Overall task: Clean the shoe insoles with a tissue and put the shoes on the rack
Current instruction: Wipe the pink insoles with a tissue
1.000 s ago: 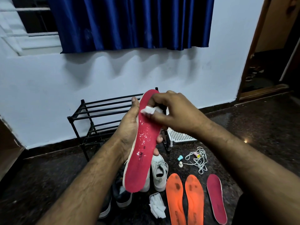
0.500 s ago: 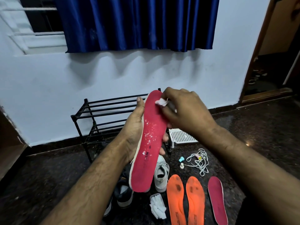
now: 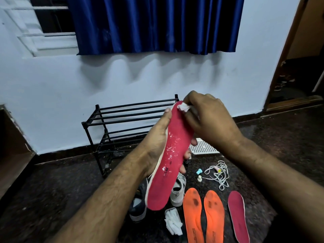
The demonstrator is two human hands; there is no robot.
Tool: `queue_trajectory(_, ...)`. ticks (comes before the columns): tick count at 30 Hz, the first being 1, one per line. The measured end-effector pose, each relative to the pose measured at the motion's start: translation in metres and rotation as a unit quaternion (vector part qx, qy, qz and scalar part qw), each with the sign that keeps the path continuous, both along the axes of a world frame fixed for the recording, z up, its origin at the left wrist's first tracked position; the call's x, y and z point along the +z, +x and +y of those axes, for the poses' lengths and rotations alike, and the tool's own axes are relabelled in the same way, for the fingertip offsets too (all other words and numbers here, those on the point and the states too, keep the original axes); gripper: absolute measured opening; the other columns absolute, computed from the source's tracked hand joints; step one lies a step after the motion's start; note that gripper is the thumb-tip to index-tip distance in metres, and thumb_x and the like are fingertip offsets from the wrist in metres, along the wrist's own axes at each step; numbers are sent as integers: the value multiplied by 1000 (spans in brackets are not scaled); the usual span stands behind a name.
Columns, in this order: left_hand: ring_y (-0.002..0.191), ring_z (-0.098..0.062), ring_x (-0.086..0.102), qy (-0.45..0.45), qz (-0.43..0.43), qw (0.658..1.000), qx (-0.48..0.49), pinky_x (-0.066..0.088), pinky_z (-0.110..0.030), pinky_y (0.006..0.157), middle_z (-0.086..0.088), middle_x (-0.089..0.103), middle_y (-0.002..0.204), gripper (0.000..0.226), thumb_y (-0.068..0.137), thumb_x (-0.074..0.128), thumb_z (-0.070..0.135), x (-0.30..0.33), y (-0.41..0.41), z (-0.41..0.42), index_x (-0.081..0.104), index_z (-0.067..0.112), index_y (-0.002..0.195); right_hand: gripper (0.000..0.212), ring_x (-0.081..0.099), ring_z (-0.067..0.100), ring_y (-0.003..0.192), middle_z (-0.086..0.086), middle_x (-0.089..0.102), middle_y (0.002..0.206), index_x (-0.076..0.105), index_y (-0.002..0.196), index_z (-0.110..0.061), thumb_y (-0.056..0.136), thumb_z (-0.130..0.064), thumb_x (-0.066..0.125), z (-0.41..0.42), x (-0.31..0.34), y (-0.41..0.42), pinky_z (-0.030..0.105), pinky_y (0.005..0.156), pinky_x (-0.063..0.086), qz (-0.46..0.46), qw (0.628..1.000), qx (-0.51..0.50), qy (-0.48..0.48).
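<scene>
My left hand (image 3: 157, 139) grips a red insole (image 3: 168, 160) from behind, holding it upright in front of me; white flecks dot its middle. My right hand (image 3: 206, 120) pinches a small white tissue (image 3: 183, 107) and presses it against the top end of that insole. On the floor lie two orange insoles (image 3: 193, 214) with dark stains and a second red insole (image 3: 238, 216). A white shoe (image 3: 178, 190) and a dark shoe (image 3: 138, 207) sit below the held insole, partly hidden by it. The black shoe rack (image 3: 122, 120) stands against the wall.
A wad of white tissues (image 3: 172, 221) lies on the dark floor by the orange insoles. White laces (image 3: 219, 172) and small caps (image 3: 199, 171) lie to the right, near a white perforated tray (image 3: 203, 147). A doorway (image 3: 298, 67) opens at the right.
My right hand has slid the tissue up the red insole from its upper middle to its top end. The left hand keeps the same hold.
</scene>
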State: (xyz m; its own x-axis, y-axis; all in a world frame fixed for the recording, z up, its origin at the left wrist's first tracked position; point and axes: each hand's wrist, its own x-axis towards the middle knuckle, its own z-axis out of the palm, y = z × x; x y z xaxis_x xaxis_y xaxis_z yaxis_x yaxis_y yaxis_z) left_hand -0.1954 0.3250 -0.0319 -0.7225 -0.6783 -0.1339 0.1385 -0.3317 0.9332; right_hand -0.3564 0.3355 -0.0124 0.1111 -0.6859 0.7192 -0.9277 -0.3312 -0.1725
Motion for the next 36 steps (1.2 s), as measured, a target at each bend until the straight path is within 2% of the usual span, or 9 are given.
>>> queue_trajectory(4, 62, -31, 61, 25, 15, 998, 52, 54, -44, 60, -13, 64, 71, 71, 92, 34, 76, 5, 1, -4, 79, 21, 85, 8, 52, 25, 80, -1, 60, 84, 53, 93, -21, 89, -24, 58, 19, -4, 34, 35, 69, 33, 50, 993, 109, 16)
queue_trajectory(6, 67, -32, 60, 37, 36, 997, 60, 53, -45, 67, -15, 64, 71, 72, 93, 34, 74, 5, 3, -6, 79, 20, 78, 11, 53, 24, 83, -2, 62, 87, 53, 95, -21, 87, -27, 57, 20, -2, 34, 36, 70, 32, 105, 989, 99, 19)
queue_trajectory(8, 57, -29, 59, 19, 17, 1000, 18, 55, -44, 53, -18, 62, 75, 75, 93, 28, 76, 6, 5, -5, 76, 18, 90, 17, 55, 26, 88, -1, 63, 92, 55, 100, -22, 86, -31, 56, 11, 3, 20, 38, 73, 34, 141, 990, 24, -9)
queue_trajectory(12, 59, -28, 60, 18, 15, 998, -54, 55, -42, 49, -18, 63, 94, 77, 97, 23, 74, 4, 5, -1, 63, 10, 117, 16, 54, 31, 90, 4, 64, 95, 58, 103, -18, 90, -27, 57, 1, 10, -13, 43, 76, 42, 40, 998, -44, -3)
queue_trajectory(18, 58, -31, 55, 36, 30, 999, -6, 49, -43, 59, -16, 60, 71, 61, 95, 39, 67, 9, 4, -4, 73, 16, 91, 16, 54, 24, 88, -1, 64, 92, 58, 101, -19, 88, -28, 56, 20, 0, 31, 38, 76, 39, 90, 992, 80, 24)
queue_trajectory(23, 58, -27, 56, 29, 21, 997, -74, 53, -39, 50, -19, 61, 88, 75, 96, 24, 71, 5, 4, -3, 64, 9, 110, 19, 56, 28, 93, 1, 64, 97, 59, 107, -20, 93, -33, 55, 5, 14, -5, 42, 78, 41, 66, 997, -35, -21)
queue_trajectory(26, 57, -28, 55, 23, 27, 997, -67, 53, -40, 50, -20, 61, 87, 73, 97, 26, 71, 5, -1, 1, 63, 11, 114, 21, 55, 29, 92, 4, 65, 97, 62, 106, -15, 91, -28, 56, 5, 13, -4, 42, 79, 45, 57, 997, -33, -30)
queue_trajectory(31, 49, -29, 55, 20, 50, 998, 21, 50, -39, 52, -16, 59, 63, 65, 95, 33, 65, 14, 3, -3, 76, 20, 77, 24, 55, 24, 91, 1, 66, 95, 66, 102, -17, 84, -29, 55, 19, 7, 25, 38, 76, 40, 129, 990, 54, 4)
queue_trajectory(36, 56, -27, 56, 19, 49, 998, -26, 52, -38, 51, -18, 61, 89, 74, 96, 26, 72, 8, 6, -2, 67, 11, 106, 26, 54, 27, 91, 1, 67, 92, 66, 105, -18, 84, -28, 55, 8, 16, -9, 39, 75, 40, 103, 994, -38, -8)
